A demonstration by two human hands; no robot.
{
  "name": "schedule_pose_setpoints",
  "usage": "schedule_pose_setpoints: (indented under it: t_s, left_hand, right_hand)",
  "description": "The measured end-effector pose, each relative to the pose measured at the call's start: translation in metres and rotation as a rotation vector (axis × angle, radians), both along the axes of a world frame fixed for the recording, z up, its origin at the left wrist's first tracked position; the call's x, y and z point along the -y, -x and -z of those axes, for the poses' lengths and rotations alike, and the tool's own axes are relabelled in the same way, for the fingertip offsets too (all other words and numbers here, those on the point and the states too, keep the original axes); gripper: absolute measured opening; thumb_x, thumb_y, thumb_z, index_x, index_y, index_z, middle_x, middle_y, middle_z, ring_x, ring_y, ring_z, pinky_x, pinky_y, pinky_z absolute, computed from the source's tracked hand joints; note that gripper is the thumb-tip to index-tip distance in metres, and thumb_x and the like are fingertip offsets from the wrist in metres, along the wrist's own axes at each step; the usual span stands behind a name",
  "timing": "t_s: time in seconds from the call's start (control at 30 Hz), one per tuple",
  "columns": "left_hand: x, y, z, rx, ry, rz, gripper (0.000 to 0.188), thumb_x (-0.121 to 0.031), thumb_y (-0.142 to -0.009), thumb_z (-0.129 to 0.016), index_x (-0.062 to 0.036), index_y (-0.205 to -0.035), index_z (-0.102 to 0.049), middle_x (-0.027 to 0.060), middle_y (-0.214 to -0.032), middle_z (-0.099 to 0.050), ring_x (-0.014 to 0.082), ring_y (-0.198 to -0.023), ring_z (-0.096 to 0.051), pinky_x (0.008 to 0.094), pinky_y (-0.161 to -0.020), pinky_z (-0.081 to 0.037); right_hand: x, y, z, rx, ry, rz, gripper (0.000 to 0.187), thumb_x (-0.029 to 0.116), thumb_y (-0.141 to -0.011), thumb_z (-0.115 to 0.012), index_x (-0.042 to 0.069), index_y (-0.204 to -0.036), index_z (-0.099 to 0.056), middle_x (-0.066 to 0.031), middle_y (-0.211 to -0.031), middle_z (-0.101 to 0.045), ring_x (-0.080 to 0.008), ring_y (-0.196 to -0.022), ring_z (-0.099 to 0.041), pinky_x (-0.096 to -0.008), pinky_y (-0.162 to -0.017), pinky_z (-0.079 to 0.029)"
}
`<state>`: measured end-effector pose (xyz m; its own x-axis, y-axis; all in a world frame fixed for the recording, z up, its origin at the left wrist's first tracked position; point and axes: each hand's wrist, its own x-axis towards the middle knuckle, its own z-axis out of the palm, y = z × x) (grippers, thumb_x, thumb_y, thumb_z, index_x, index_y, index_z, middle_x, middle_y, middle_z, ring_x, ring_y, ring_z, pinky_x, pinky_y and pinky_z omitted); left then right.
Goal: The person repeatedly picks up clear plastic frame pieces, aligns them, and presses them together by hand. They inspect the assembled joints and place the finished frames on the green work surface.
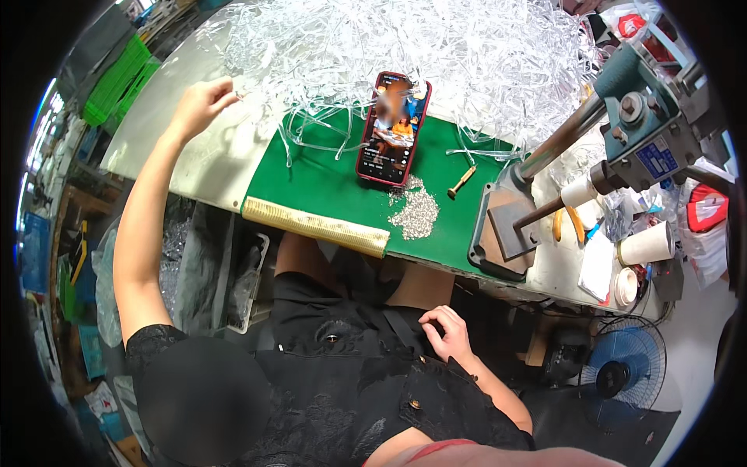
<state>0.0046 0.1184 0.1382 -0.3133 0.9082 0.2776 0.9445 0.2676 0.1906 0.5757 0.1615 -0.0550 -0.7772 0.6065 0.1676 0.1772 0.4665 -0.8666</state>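
Showing small text [379,163], the phone [394,134] sits by clear strips [420,43].

- Left arm [142,233] bare, stretched well forward, elbow slightly bent.
- Left wrist [184,134] bent toward the right.
- Left hand [208,103] curled, thumb and forefinger tips close together; too small to tell whether they pinch anything.
- Right arm [498,393] bent at elbow, drawn in by the body.
- Right hand [446,333] beside the lap, fingers loosely bent, thumb apart.
- Thighs [420,288] forward, knees hidden.
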Motion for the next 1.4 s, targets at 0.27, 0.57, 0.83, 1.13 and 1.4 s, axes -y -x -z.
schedule_pose_setpoints:
  t_s: [0.27,0.57,0.83,1.13,1.4]
  left_hand:
    - [0.068,-0.01,0.047,0.069,-0.394,-0.538,0.041,-0.041,-0.084,-0.068,-0.0022,-0.096,-0.066,0.0089,-0.079,-0.064,0.0179,-0.072,-0.059,0.0324,-0.067,-0.046]
    - [0.13,-0.18,0.045,1.065,-1.12,0.22,0.05,-0.027,-0.085,-0.07,0.0,-0.124,-0.053,0.0036,-0.094,-0.043,0.0126,-0.082,-0.037,0.0216,-0.062,-0.032]
    - [0.088,-0.174,0.035,1.24,-1.007,0.748,0.042,-0.037,-0.086,-0.067,-0.0065,-0.111,-0.052,0.0007,-0.073,-0.055,0.0185,-0.089,-0.041,0.029,-0.079,-0.033]
    - [0.106,-0.12,0.046,1.169,-1.065,0.795,0.066,-0.055,-0.095,-0.044,0.0054,-0.121,-0.045,0.0037,-0.063,-0.052,0.0155,-0.054,-0.05,0.0285,-0.056,-0.042]
    - [0.095,-0.149,0.057,1.202,-0.872,0.975,0.06,-0.043,-0.092,-0.059,0.0065,-0.12,-0.042,0.0101,-0.065,-0.06,0.0198,-0.05,-0.059,0.0297,-0.051,-0.05]
  right_hand:
    - [0.0,0.023,-0.016,-0.01,-0.052,-0.245,0.008,0.005,-0.078,-0.064,0.005,-0.086,-0.06,-0.0075,-0.081,-0.061,-0.0279,-0.078,-0.058,-0.0361,-0.072,-0.047]
    - [0.021,0.054,-0.027,-0.214,0.481,0.169,0.011,0.002,-0.08,-0.064,0.001,-0.091,-0.062,-0.0034,-0.082,-0.059,-0.0118,-0.075,-0.056,-0.024,-0.065,-0.043]
    - [0.011,0.242,-0.133,-0.527,-0.607,-0.036,0.065,0.062,-0.079,-0.058,0.008,-0.115,-0.059,-0.0095,-0.117,-0.056,-0.0297,-0.116,-0.051,-0.0413,-0.095,-0.032]
    - [0.049,0.341,-0.114,-0.344,-0.602,-0.108,0.042,0.025,-0.07,-0.071,0.007,-0.104,-0.056,-0.0078,-0.111,-0.056,-0.0275,-0.126,-0.045,-0.0397,-0.09,-0.036]
    - [0.034,0.29,-0.107,-0.254,-0.472,-0.246,0.055,0.022,-0.073,-0.07,0.008,-0.124,-0.052,-0.0159,-0.141,-0.042,-0.0361,-0.136,-0.034,-0.0452,-0.1,-0.036]
